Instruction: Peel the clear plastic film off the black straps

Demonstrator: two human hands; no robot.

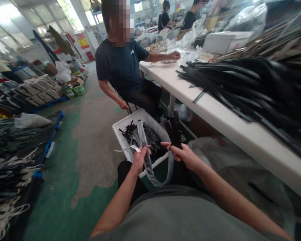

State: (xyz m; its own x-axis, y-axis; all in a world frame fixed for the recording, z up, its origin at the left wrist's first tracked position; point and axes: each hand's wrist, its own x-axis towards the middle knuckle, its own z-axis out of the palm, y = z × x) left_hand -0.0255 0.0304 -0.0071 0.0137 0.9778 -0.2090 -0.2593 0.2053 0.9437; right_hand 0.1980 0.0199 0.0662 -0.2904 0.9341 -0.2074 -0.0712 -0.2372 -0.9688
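Note:
My left hand (139, 159) is closed in a pinch on a greyish, shiny strap (147, 162), with a thin white strip (135, 148) also at its fingers. The strap hangs in a loop towards my right hand (184, 154). That hand is wrapped round a bundle of black straps (175, 134) which points upward, and its index finger is stretched to the left. Beneath both hands stands a white plastic bin (152, 117) holding many black and grey strips (131, 134).
A long white table (163, 78) runs along the right, piled with black straps (240, 83) and a white box (225, 42). A seated co-worker (122, 63) faces the bin, one hand on the table. Blue pallets (52, 144) with stacked goods line the left.

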